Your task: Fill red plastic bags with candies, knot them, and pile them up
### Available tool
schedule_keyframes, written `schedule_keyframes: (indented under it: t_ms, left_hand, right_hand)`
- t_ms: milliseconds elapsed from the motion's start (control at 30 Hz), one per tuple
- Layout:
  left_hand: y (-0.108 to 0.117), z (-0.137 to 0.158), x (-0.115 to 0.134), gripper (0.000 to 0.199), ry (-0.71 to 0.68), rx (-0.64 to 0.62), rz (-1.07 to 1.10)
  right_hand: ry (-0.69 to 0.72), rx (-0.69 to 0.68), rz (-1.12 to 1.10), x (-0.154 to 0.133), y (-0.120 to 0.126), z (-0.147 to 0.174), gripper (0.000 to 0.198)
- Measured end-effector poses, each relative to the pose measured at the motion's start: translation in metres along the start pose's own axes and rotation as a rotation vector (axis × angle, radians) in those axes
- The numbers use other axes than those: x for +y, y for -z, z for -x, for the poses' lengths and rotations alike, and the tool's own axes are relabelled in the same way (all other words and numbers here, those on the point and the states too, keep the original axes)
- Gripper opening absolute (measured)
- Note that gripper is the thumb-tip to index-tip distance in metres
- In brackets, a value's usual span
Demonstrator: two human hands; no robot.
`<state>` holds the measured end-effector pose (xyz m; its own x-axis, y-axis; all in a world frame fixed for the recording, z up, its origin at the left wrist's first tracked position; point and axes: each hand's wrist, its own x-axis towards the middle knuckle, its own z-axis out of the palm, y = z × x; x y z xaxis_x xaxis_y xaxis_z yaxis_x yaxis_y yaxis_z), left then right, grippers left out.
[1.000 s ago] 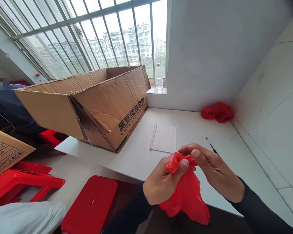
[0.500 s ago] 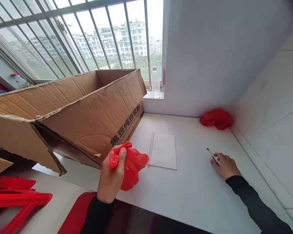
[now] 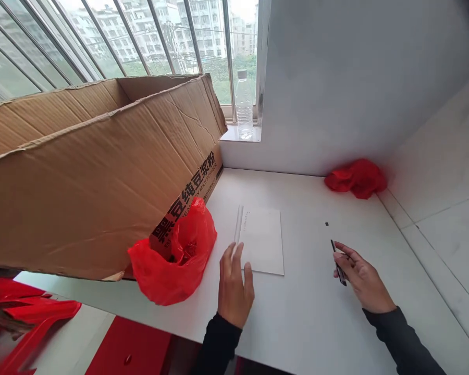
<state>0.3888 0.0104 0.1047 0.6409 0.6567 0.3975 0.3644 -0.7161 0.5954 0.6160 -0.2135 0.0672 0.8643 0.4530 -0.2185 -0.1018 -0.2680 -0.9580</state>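
My right hand [image 3: 361,278] is closed on a slim dark pen [image 3: 338,268], held just above the white table. Beyond the pen's upper end lies a small black piece [image 3: 326,224], too small to name. My left hand [image 3: 235,291] is open, fingers stretched, at the lower left corner of a white booklet [image 3: 262,239]. Its fingertips reach a clear strip [image 3: 238,221] along the booklet's left side; whether they press on it I cannot tell. Left of that hand, a red plastic bag [image 3: 168,284] sits with its mouth open, something dark inside.
A big open cardboard box [image 3: 113,172] fills the left of the table [image 3: 305,312]. Crumpled red material [image 3: 355,178] lies in the far right corner. A clear bottle [image 3: 244,107] stands on the windowsill. Red plastic furniture parts [image 3: 42,317] are at lower left.
My left hand has let go of the red bag, which now sits open by the box, and has moved right to the booklet. My right hand has turned with the pen. The black piece now shows.
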Motion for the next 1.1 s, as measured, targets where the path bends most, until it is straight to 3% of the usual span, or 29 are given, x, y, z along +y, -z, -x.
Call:
schedule_keyframes:
  t_ms: [67,167,333,500,600,667,767,833,900,967,1033,1100]
  left_hand:
    - [-0.026,-0.01,-0.028,0.045,0.134,-0.002,-0.045]
    - [-0.045,-0.014,-0.042,0.046,0.152,-0.014,-0.044]
    - [-0.062,0.005,-0.012,0.049,0.115,-0.048,-0.049]
    - [-0.076,0.018,0.019,0.047,0.075,-0.08,-0.044]
    - [-0.073,0.019,0.031,0.047,-0.034,-0.09,0.024]
    - [-0.069,0.014,0.035,0.046,-0.162,-0.16,0.09]
    - [-0.068,-0.001,0.035,0.022,-0.306,-0.292,0.175]
    - [-0.07,-0.015,0.031,0.005,-0.377,-0.309,0.23]
    - [-0.071,-0.031,0.024,0.016,-0.431,-0.306,0.274]
    - [-0.071,-0.049,0.013,0.022,-0.417,-0.279,0.299]
    - [-0.07,-0.068,-0.002,0.026,-0.323,-0.206,0.305]
    - [-0.073,-0.087,-0.018,0.025,-0.195,-0.114,0.31]
  right_hand:
    - [0.001,-0.056,-0.032,-0.01,-0.019,0.009,0.061]
    - [0.007,-0.087,-0.071,-0.017,-0.039,0.017,0.047]
    - [0.039,-0.053,-0.281,-0.021,-0.06,0.022,0.035]
    - [0.058,-0.088,-0.204,-0.026,-0.071,0.022,0.034]
    - [0.076,-0.129,-0.169,-0.029,-0.073,0.021,0.036]
    - [0.093,-0.171,-0.16,-0.029,-0.075,0.022,0.037]
    - [0.13,-0.222,-0.144,-0.027,-0.08,0.023,0.037]
    - [0.143,-0.232,-0.156,-0.025,-0.08,0.019,0.037]
    - [0.137,-0.17,-0.243,-0.025,-0.075,0.009,0.036]
    - [0.133,0.001,-0.396,-0.03,-0.065,-0.006,0.033]
    - [0.154,0.18,-0.501,-0.038,-0.054,-0.022,0.032]
    - [0.185,0.189,-0.46,-0.048,-0.05,-0.032,0.034]
